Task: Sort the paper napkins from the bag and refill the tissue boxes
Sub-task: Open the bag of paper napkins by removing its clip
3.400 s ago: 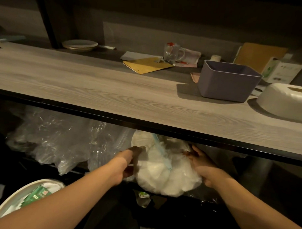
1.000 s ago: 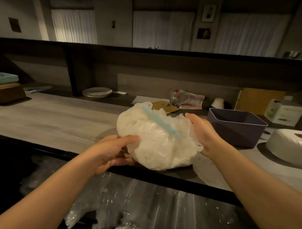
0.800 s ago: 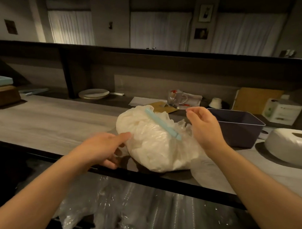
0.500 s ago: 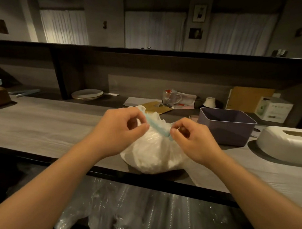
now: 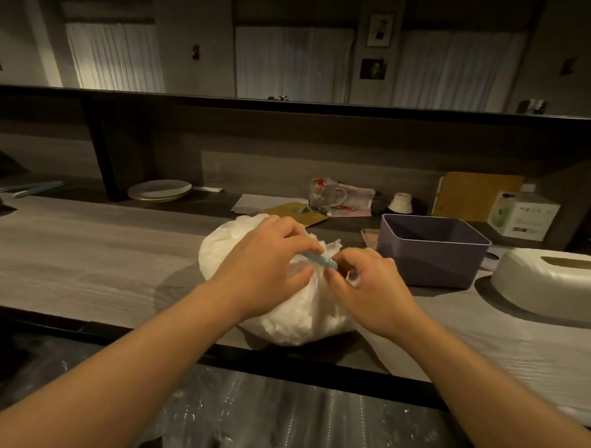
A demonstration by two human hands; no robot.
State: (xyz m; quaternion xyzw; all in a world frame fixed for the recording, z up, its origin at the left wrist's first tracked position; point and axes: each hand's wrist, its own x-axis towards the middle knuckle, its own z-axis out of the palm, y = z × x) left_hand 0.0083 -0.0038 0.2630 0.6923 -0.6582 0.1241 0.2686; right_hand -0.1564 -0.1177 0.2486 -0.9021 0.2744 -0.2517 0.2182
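You had the bag of napkins (image 5: 290,311) sitting on the wooden surface (image 5: 87,261), close to its near edge, bulging white and closed at the top by a light blue clip (image 5: 317,258). Your left hand (image 5: 268,265) lay over the top of the bag with its fingers curled, its grip pinching the left end of the clip. Your right hand (image 5: 366,285) came in from the other side, thumb and forefinger curled onto the clip's right end and the gathered plastic beneath it. Both grips were grasping, and neither hand was released.

To the right of the bag, just beyond your right hand, stood the open purple bin (image 5: 432,249). Further right on the same surface lay the white tissue box (image 5: 550,282), with its slot facing up. On the lower ledge behind were 1 stack of plates (image 5: 159,190), a glass mug (image 5: 326,196), some papers (image 5: 270,204), a small white cup (image 5: 400,203) and a white carton (image 5: 521,216). Crumpled clear plastic (image 5: 260,419) showed under the surface's near edge, between your forearms.
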